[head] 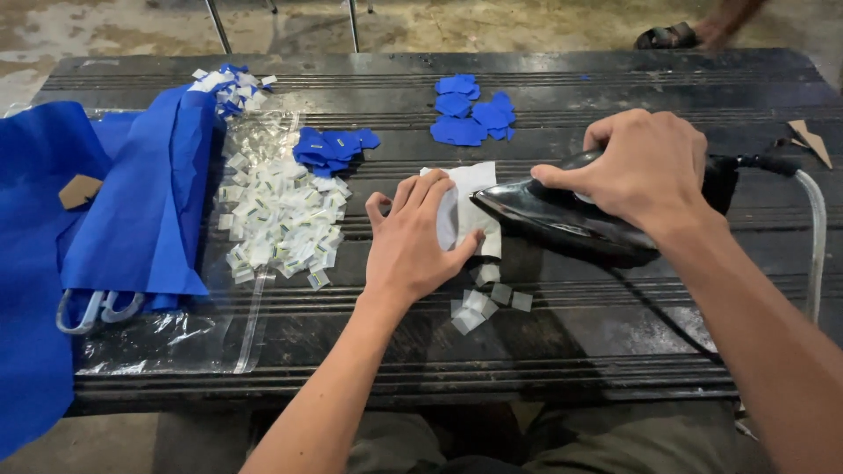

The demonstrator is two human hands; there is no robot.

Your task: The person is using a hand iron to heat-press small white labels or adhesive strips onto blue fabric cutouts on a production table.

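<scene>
My right hand (645, 167) grips a black flat iron (549, 211) by its top, its tip resting on a white piece of fabric (474, 189) on the dark table (615, 333). My left hand (417, 233) lies flat, fingers apart, pressing down the left part of that white piece. A few small white squares (483, 303) lie just below my left hand.
A heap of small white labels (277, 215) lies on clear plastic (176, 338) at left, beside blue fabric (132, 211) and scissors handles (97, 309). Blue cut pieces (334, 147) and more blue cut pieces (470, 110) sit farther back. The iron's cord (812, 219) runs right. Someone's sandalled foot (672, 35) is beyond the table.
</scene>
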